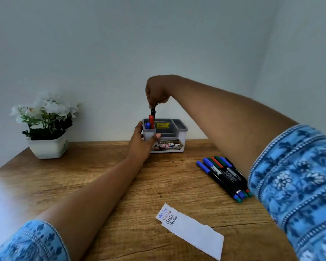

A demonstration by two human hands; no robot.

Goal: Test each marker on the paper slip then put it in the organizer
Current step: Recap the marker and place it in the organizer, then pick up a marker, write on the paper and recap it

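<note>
Your right hand (156,91) is up over the organizer (183,129), fingertips curled down and pinching the top end of a black marker (153,111). It hangs upright above the left cup compartment, its lower end hidden behind a red marker (151,120). That red one and a blue marker (147,125) stand in the cup, caps up.

Your left hand (141,146) grips that same left corner, thumb across the front wall, fingers curled round the side. The organizer is smooth plastic with white walls, a grey rim and rounded corners, and it sits at the far edge of the wood-grain table (83,176).

On the right, by your patterned blue sleeve (294,185), a bundle of markers (224,174) lies side by side: black barrels with blue, green and red caps. Nearest you is the paper slip (196,234), long, white and rough-edged, with four handwritten lines at its far end. Far left, there's a white pot of white flowers (49,146).
</note>
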